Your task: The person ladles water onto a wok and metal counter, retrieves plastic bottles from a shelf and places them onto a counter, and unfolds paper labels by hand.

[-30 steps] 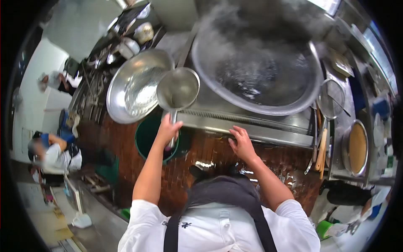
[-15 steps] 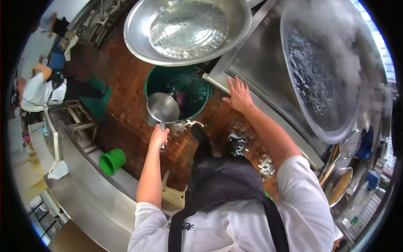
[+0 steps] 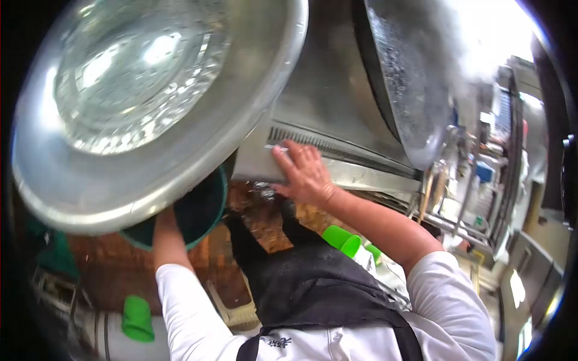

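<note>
The left hand reaches toward the green tub [image 3: 209, 207] at the person's ten o'clock, the basin [image 3: 180, 165] hiding its grip, so I can't tell; apart from it, the right hand [image 3: 307, 175] spreads on the worktop's [image 3: 361, 175] edge at twelve, probably bracing.

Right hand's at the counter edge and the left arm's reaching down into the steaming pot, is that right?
Not quite: the left arm isn't in the steaming pot. The head view shows it reaching down at the green bucket, the left hand hidden behind the basin. The right hand is indeed at the counter edge.
</note>
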The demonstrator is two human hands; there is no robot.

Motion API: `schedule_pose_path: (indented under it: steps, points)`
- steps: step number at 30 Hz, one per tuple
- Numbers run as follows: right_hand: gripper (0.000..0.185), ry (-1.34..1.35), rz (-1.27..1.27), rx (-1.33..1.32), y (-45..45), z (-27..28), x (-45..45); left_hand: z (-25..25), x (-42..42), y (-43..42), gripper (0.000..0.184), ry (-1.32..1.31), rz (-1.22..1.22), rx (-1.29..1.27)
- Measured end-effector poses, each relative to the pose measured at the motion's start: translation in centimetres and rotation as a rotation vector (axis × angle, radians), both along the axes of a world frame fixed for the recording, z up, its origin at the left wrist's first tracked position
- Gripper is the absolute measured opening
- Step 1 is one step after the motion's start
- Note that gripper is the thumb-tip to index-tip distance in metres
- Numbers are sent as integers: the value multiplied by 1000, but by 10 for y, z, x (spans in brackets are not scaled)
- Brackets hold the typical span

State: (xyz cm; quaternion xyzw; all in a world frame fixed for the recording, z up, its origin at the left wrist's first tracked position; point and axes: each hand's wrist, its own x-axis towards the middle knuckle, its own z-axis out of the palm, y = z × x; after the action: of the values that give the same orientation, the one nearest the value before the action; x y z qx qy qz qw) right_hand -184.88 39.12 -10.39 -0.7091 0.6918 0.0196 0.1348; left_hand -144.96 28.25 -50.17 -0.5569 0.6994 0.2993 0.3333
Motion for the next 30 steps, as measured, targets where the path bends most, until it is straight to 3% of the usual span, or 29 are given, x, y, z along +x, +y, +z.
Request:
schedule_pose_path:
  steps: [6, 9, 16, 23, 24, 29, 30]
  points:
    - [91, -43, -2, 34, -1, 0, -2, -62, -4, -10, 51, -77, 60, 64]
    - [103, -110, -5, -22, -1, -3, -4, -89, -7, -7, 52, -79, 41, 74]
    - [97, -120, -16, -5, 3, -6, -7, -105, 6, 0, 54, -9, 34, 63]
    - [104, -119, 1, -83, 0, -4, -5, -61, 26, 10, 56, 271, 85, 14]
    - [94, -90, -6, -55, 0, -2, -4, -50, 31, 13, 57, 331, 92, 5]
    - [92, -53, 1, -110, 0, 4, -2, 1, 44, 34, 59, 577, 165, -156]
    - [92, -47, -2, -97, 1, 4, -1, 45, 39, 28, 63, 675, 352, 32]
